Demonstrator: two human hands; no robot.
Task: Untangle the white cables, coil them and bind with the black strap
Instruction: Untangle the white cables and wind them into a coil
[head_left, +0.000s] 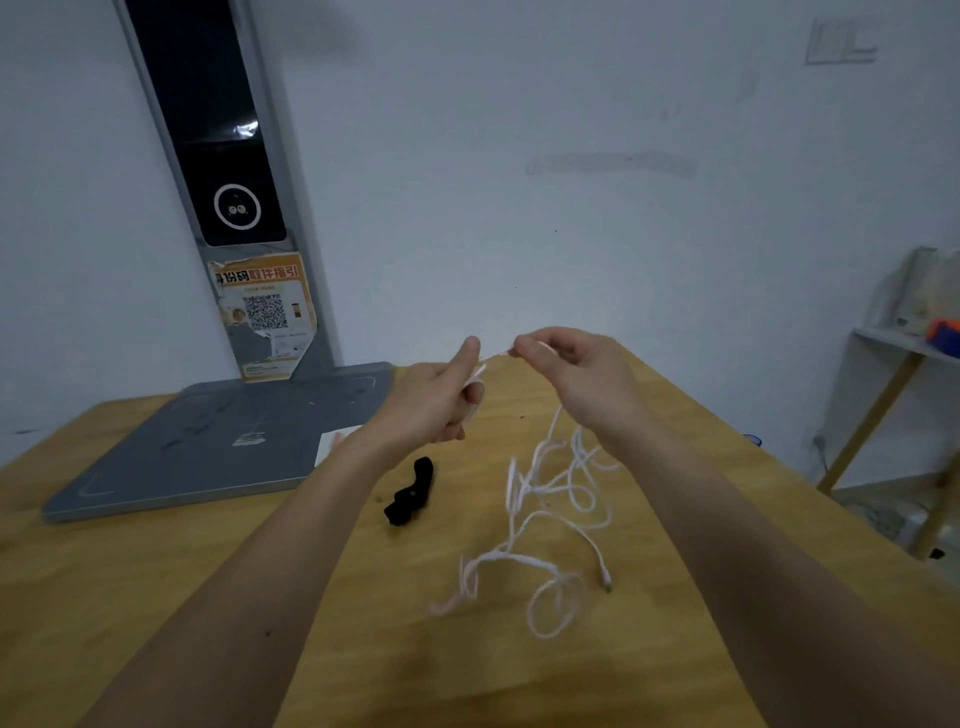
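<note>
Tangled white cables (545, 519) lie in loose loops on the wooden table (208, 571), one plug end at the lower right. A strand rises from the tangle into my raised hands. My left hand (441, 400) is closed around a few turns of cable, index finger pointing up. My right hand (566, 369) pinches the same strand a short way to the right, so a short piece stretches between both hands. The black strap (410, 493) lies crumpled on the table below my left wrist, left of the tangle.
A grey scanner stand (218, 447) with a flat base and tall dark post occupies the table's left back. A white card (332, 441) sits at its base edge. A shelf rack (904, 395) stands right of the table by the wall.
</note>
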